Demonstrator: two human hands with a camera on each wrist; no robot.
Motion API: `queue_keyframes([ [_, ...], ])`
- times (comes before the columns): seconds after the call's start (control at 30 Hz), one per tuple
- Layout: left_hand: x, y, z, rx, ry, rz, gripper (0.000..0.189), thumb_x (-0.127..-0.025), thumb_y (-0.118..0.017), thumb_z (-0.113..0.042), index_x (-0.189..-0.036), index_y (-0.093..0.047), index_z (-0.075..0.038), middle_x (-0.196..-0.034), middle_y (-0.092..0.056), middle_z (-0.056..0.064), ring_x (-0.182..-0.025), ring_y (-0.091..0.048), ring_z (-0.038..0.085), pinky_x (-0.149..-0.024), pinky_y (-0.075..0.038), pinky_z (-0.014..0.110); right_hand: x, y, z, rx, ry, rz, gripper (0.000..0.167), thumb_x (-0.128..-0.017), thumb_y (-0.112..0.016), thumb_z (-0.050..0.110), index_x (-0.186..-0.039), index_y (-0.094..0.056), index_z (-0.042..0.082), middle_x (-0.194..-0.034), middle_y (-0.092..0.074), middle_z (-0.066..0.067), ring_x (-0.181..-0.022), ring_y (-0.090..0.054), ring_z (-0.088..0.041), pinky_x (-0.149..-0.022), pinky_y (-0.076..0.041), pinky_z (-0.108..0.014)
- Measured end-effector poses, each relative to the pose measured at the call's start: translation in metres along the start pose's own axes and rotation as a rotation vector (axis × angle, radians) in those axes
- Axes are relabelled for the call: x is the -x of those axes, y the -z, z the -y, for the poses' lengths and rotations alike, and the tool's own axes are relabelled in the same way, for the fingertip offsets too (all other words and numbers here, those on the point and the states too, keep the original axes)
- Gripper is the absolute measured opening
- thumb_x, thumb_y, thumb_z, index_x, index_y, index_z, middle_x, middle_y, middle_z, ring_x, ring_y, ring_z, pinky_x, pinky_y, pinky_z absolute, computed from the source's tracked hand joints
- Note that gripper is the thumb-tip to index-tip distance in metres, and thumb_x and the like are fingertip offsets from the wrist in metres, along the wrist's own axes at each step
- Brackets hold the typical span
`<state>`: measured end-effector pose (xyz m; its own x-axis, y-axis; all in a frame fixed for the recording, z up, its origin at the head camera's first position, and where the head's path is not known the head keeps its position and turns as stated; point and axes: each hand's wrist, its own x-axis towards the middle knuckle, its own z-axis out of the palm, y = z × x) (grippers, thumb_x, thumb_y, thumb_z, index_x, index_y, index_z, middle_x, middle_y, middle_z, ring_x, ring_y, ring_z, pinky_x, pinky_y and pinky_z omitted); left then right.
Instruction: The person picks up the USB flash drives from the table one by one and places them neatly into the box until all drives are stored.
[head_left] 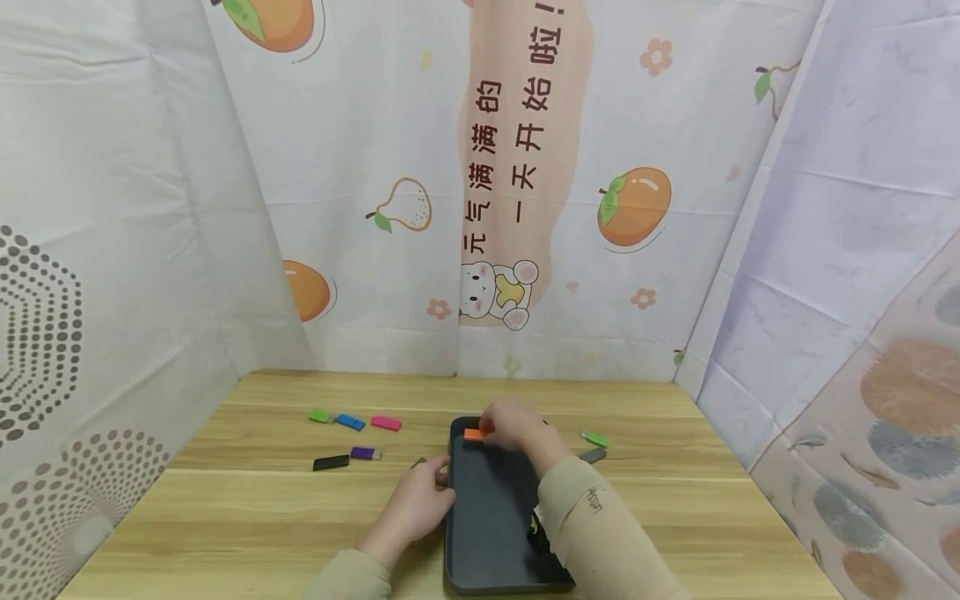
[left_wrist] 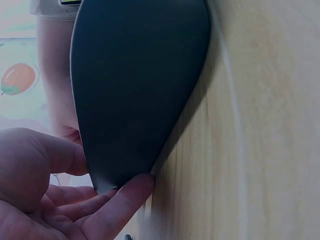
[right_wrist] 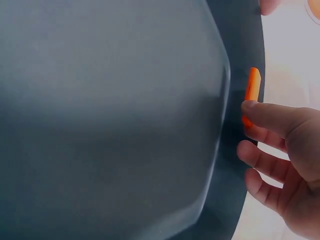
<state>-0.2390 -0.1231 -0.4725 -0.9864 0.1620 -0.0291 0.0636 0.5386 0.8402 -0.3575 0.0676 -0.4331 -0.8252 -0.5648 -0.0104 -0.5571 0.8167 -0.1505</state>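
A dark grey rectangular tray (head_left: 491, 517) lies lengthwise on the table in the head view. At its left side my left hand (head_left: 420, 500) grips the rim; the left wrist view shows the thumb and fingers around the edge of the tray (left_wrist: 135, 85). My right hand (head_left: 516, 429) is over the tray's far end. Between thumb and index finger it pinches an orange USB stick (head_left: 474, 435). In the right wrist view this orange USB stick (right_wrist: 253, 84) stands close to the tray's far wall, the other fingers loosely bent below.
Left of the tray lie a green USB stick (head_left: 319, 415), a blue one (head_left: 350, 422), a pink one (head_left: 386, 423), a purple one (head_left: 365, 453) and a black one (head_left: 331, 462). Beyond the right forearm are a green stick (head_left: 596, 439) and a grey one (head_left: 593, 456). A printed curtain (head_left: 360, 350) hangs behind.
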Motion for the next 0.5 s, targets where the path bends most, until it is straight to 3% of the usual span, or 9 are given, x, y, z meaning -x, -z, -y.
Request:
queue_keyframes([
  [0.5, -0.0006, 0.0002, -0.0004, 0.001, 0.005, 0.010, 0.055, -0.091, -0.065, -0.004, -0.142, -0.051, 0.010, -0.117, -0.068, 0.022, -0.106, -0.067, 0.032, -0.084, -0.057, 0.048, -0.0034, -0.0083, 0.0101, 0.028, -0.042, 0.004, 0.005, -0.090, -0.077, 0.017, -0.094, -0.078, 0.016, -0.087, -0.067, 0.005, -0.076, -0.058, -0.013, -0.074, -0.052, -0.034],
])
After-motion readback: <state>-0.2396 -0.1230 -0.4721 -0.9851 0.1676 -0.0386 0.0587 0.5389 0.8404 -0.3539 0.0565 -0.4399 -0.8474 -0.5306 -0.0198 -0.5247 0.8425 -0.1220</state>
